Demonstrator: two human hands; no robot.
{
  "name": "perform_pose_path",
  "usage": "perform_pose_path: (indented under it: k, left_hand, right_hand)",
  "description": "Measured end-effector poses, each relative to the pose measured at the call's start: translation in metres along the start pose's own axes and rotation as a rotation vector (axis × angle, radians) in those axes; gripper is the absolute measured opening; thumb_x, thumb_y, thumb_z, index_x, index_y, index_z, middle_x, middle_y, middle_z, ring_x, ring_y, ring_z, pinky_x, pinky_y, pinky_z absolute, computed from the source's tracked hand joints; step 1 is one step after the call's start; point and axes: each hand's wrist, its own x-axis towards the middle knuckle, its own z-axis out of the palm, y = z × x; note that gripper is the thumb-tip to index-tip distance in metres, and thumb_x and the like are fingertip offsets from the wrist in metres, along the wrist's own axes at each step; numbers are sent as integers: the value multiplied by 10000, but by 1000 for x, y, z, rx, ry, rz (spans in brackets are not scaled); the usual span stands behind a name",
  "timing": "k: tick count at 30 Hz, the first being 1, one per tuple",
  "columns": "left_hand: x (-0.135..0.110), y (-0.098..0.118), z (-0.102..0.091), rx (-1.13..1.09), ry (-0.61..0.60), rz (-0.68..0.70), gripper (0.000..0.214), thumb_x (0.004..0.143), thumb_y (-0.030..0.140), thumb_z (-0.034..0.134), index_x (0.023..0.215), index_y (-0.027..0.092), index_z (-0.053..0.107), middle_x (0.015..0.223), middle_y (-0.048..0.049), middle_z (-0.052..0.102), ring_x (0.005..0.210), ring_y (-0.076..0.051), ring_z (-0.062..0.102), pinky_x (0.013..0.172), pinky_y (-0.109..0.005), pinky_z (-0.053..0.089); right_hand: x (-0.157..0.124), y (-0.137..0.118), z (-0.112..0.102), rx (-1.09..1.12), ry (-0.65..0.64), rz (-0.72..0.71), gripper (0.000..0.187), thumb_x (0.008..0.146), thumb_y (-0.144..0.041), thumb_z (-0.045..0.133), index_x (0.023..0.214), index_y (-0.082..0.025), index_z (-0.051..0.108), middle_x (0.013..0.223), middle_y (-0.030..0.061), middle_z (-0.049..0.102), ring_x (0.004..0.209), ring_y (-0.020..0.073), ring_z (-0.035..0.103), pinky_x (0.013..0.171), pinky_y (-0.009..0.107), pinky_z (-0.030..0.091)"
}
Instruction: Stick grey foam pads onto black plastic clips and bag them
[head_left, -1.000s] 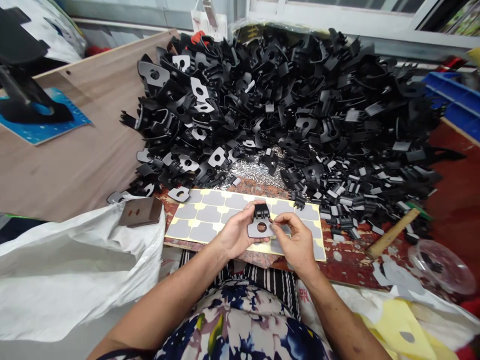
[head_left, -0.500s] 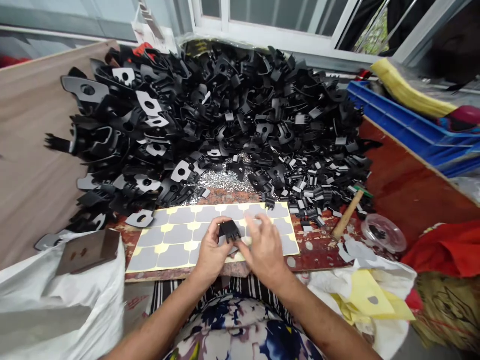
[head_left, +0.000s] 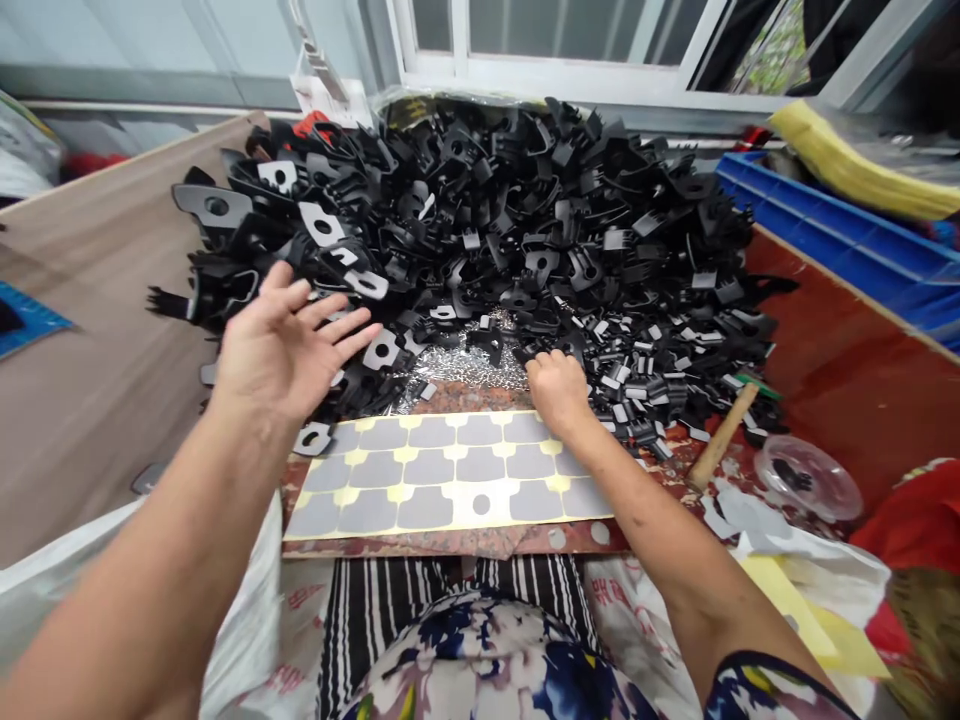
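Note:
A big heap of black plastic parts fills the back of the table. My left hand hovers open over the heap's left side, fingers spread, holding nothing. Under it lie parts with grey pads stuck on. My right hand rests at the heap's front edge with its fingers curled down among the black parts; whether it grips one is hidden. In front of both hands lies a yellow sheet of grey adhesive pads, with one pad gone near its front middle.
Small silvery bits lie between the heap and the sheet. A wooden hammer handle and a clear plastic bowl sit at the right. A blue crate stands back right. A wooden board and a white bag are at the left.
Both hands held one black part over the sheet before. My left hand has since swung out to the left over the heap and is empty. My right hand reached forward to the heap's edge.

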Motion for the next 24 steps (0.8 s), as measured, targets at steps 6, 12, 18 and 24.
perform_pose_path:
  k: [6,12,18,24]
  left_hand:
    - [-58,-93,4,5,-385,-647,601,964,272,689,1501,186,434,1089,-176,731,945,-276,753,860,-446,654]
    - [-80,-142,0,-34,-186,-646,575,823,30,718,1322,260,547,968,-38,655,739,-173,710,619,-317,668]
    - [-61,-151,-20,-38,-47,-571,565,813,18,677,1286,287,525,1030,-54,654,826,-224,757,684,-350,674]
    - [-61,-157,-20,-46,-27,-528,622,765,56,740,1301,296,536,1045,-58,634,796,-217,735,606,-308,645]
  right_hand:
    - [-63,-33,-16,359,289,-281,256,1053,-119,506,1138,-175,741,1016,85,769,938,228,661,832,369,544]
    - [-124,-75,-4,836,168,-16,346,998,-65,482,1230,-211,693,1247,94,726,1150,216,680,978,377,570]
    - [-137,-74,10,901,-26,164,306,913,-79,479,1065,-221,703,1098,87,741,1077,269,652,959,450,530]
    - [-130,-47,-17,1401,-491,90,152,955,-304,625,1015,-217,734,1038,65,745,1022,232,690,935,379,534]
